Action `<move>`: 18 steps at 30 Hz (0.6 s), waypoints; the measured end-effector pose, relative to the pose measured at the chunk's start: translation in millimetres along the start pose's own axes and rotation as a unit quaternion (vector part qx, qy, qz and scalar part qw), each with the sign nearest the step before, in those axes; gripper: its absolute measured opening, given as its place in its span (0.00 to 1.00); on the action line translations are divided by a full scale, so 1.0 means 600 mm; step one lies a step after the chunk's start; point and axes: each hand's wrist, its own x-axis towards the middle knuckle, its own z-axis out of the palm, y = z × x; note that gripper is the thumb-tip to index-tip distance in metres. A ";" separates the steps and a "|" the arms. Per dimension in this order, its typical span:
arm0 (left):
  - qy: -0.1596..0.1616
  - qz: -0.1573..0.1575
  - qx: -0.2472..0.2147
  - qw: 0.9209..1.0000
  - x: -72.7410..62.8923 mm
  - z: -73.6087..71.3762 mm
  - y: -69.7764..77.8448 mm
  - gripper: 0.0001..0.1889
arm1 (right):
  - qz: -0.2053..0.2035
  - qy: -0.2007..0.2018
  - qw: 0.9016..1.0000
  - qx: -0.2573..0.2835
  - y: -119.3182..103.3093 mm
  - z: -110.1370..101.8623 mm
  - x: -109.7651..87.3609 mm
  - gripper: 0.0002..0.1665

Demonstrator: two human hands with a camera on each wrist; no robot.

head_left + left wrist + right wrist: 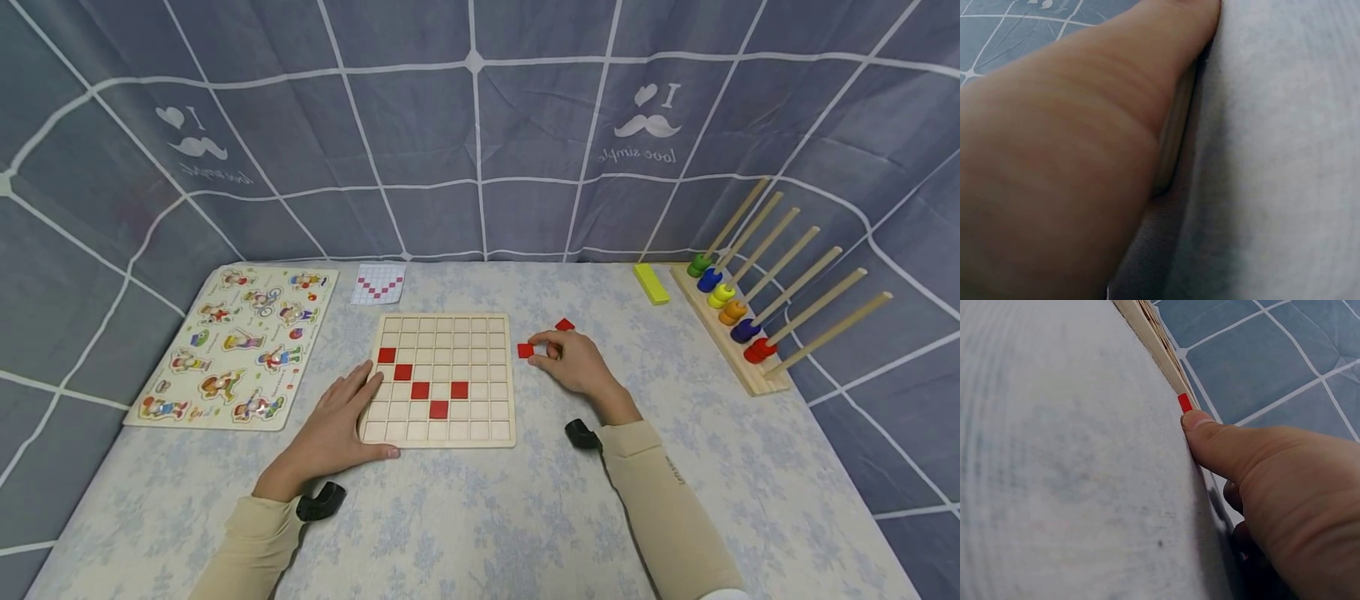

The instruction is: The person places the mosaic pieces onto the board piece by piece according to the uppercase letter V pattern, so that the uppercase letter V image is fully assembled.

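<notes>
A wooden grid board [480,439] lies flat on the table, with several red square tiles [438,409] in its cells. My left hand [339,425] rests at the board's near left corner, fingers straight along the left side and thumb by the front edge. In the left wrist view, the board's edge [1174,137] shows past that hand. Right of the board, my right hand [576,363] pinches a red square tile [525,351] between thumb and finger. The same tile [1184,402] sticks out beyond the thumb in the right wrist view. Another red tile [565,324] lies just behind this hand, partly covered.
A small pattern card [378,284] lies behind the board. At the left is a picture puzzle board [238,367]. On the right stand a yellow block [651,284] and a wooden peg stand [761,382] with coloured rings. A grey-blue curtain [420,133] hangs behind.
</notes>
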 end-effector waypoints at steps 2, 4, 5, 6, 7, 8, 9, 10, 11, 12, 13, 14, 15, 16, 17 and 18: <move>0.000 0.000 0.000 1.000 0.000 0.001 0.000 0.66 | 0.000 0.002 1.000 0.000 0.002 0.001 0.000 0.18; 0.000 0.000 0.000 1.000 0.000 0.001 -0.001 0.66 | -0.002 0.004 1.000 0.002 0.003 0.003 -0.001 0.17; 0.000 0.000 0.000 1.000 -0.001 0.001 -0.001 0.66 | -0.003 0.005 1.000 0.003 0.004 0.003 -0.001 0.17; 0.000 0.000 0.000 1.000 -0.001 0.002 -0.001 0.66 | -0.005 0.006 1.000 0.003 0.005 0.003 -0.001 0.17; 0.001 0.000 0.000 1.000 -0.001 0.002 -0.001 0.66 | -0.007 0.008 1.000 0.004 0.006 0.004 -0.001 0.17; 0.001 0.001 -0.001 1.000 -0.001 0.002 -0.001 0.66 | -0.009 0.010 1.000 0.005 0.006 0.004 -0.001 0.17; 0.001 0.001 0.000 1.000 -0.001 0.002 -0.001 0.66 | -0.011 0.012 1.000 0.006 0.007 0.004 -0.002 0.17; 0.001 0.001 -0.001 1.000 0.000 0.002 0.000 0.66 | -0.014 0.014 1.000 0.005 0.008 0.004 -0.002 0.16; 0.001 0.001 -0.001 1.000 0.000 0.002 0.000 0.66 | -0.015 0.016 1.000 0.006 0.008 0.004 -0.003 0.16; 0.002 0.001 -0.001 1.000 0.000 0.001 0.000 0.66 | -0.017 0.018 1.000 0.006 0.008 0.004 -0.003 0.16; 0.002 0.002 -0.001 1.000 0.000 0.001 0.000 0.66 | -0.018 0.020 1.000 0.007 0.009 0.005 -0.003 0.16; 0.002 0.002 0.000 1.000 0.000 0.001 0.000 0.66 | -0.020 0.022 1.000 0.009 0.010 0.005 -0.004 0.16; 0.002 0.001 0.001 1.000 0.000 0.001 0.001 0.66 | -0.021 0.023 0.999 0.012 0.009 0.005 -0.004 0.16; 0.002 0.001 0.001 1.000 0.000 0.001 0.001 0.66 | -0.023 0.025 0.999 0.015 0.009 0.005 -0.005 0.15; 0.001 0.001 0.001 1.000 0.000 0.001 0.001 0.66 | -0.025 0.026 0.999 0.020 0.009 0.005 -0.005 0.15; 0.001 0.001 0.001 1.000 0.000 0.001 0.001 0.66 | -0.028 0.027 0.999 0.025 0.009 0.005 -0.005 0.15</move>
